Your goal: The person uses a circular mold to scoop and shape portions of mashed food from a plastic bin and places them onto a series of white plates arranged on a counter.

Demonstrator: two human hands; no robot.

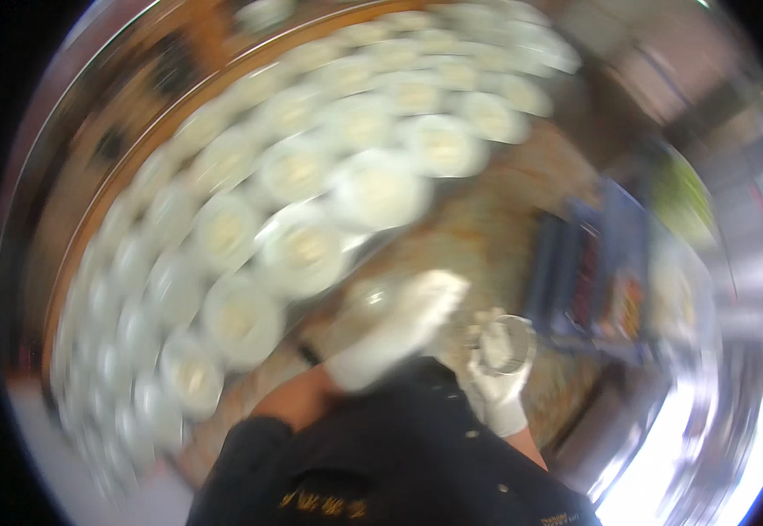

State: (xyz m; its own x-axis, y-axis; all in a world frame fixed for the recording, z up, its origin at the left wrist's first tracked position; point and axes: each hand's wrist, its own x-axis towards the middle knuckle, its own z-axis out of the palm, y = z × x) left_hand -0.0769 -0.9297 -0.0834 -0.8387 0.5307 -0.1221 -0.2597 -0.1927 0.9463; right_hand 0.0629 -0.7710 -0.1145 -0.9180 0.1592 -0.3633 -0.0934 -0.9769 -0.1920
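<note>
My right hand [498, 388], in a white glove, holds a small round metal cup or ring [523, 336] low in front of my body. Pale material [496, 342] shows in its opening, and pale lumps lie by its far rim. My left hand [414, 312], also white-gloved, reaches across towards the right. Motion blur hides its fingers, so whether it grips anything is unclear. Beside that hand is a shiny, see-through round shape [371, 296], too blurred to name. Beyond it stand many white bowls [306, 253] in rows, several with a pale food at the centre.
A brown, stone-patterned worktop [480, 223] lies under my hands. To the right are grey-blue containers [555, 276], one with orange-red contents [628, 302]. Behind them is something green [684, 197]. A bright metal surface [743, 243] runs along the right edge. An orange-brown rim [151, 138] borders the bowls.
</note>
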